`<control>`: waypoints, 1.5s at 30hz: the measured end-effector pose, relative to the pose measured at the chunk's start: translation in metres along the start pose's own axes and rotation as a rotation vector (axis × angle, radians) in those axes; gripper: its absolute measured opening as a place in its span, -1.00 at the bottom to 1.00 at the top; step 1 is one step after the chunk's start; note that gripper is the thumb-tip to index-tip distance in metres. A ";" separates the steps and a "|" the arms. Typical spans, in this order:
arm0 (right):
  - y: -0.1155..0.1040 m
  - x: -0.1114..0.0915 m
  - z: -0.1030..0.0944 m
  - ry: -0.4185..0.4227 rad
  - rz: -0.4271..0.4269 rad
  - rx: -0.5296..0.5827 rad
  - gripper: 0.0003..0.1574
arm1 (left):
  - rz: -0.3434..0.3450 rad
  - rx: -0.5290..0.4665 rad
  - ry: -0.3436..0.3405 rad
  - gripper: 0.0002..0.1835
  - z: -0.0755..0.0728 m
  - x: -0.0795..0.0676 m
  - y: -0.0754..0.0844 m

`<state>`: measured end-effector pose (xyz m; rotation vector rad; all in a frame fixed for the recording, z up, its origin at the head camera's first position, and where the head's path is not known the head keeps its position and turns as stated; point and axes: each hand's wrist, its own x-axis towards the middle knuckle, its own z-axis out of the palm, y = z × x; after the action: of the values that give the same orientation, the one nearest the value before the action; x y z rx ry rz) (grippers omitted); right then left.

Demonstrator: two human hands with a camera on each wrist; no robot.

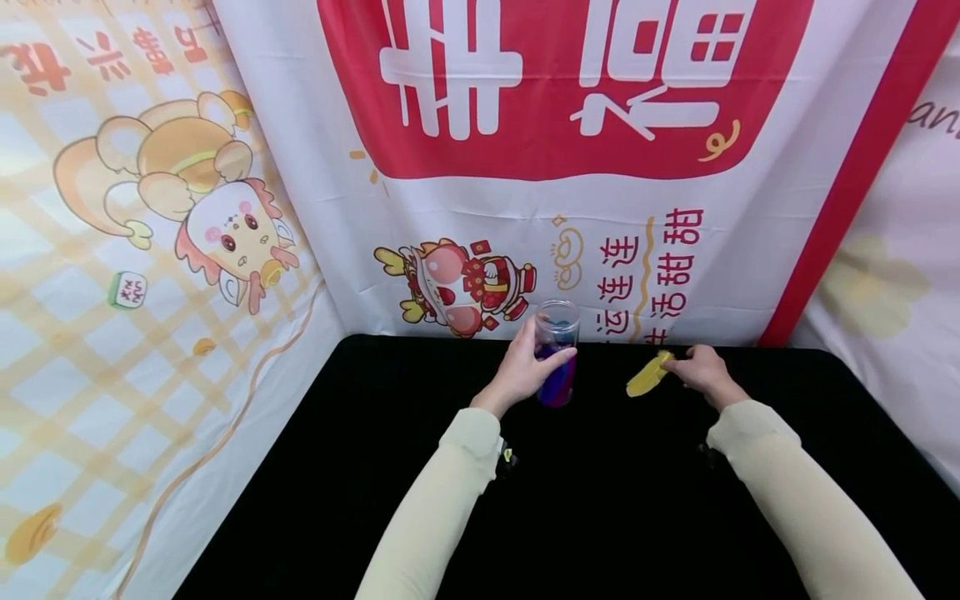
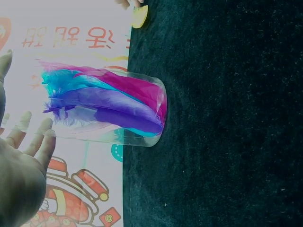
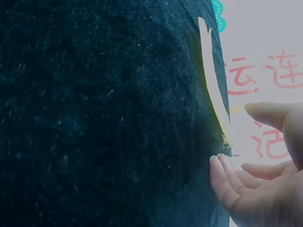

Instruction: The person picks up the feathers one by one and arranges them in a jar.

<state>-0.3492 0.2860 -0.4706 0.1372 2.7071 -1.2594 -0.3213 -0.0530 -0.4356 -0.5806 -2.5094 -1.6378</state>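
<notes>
A clear glass jar (image 1: 557,367) stands upright near the back edge of the black table. Inside it are pink, blue and purple feathers (image 2: 109,101). My left hand (image 1: 521,367) grips the jar around its upper part, the thumb across the near side. To the right, a yellow feather (image 1: 648,374) lies on the black surface, its fluffy end towards my right hand (image 1: 703,372). In the right wrist view, that hand (image 3: 260,175) is beside the fluffy end of the feather (image 3: 213,85), with thumb and fingers apart and nothing held between them.
The black cloth-covered table (image 1: 585,500) reaches back to a hanging white and red printed curtain (image 1: 315,167) close behind the jar. Another printed curtain (image 1: 97,350) flanks the left side, and a pale one (image 1: 885,275) the right.
</notes>
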 end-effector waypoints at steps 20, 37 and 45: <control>-0.002 0.017 0.026 0.035 0.107 0.251 -0.33 | -0.019 0.048 0.030 -0.16 0.001 0.001 0.000; -0.003 0.022 0.036 0.115 0.079 0.210 -0.50 | -0.022 0.036 0.020 -0.16 0.001 0.001 0.000; -0.005 0.024 0.030 -0.020 0.096 0.332 -0.44 | -0.031 0.039 0.019 -0.17 0.001 0.001 0.002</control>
<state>-0.3706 0.2604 -0.4897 0.2863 2.4202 -1.6584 -0.3211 -0.0517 -0.4341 -0.5222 -2.5435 -1.5930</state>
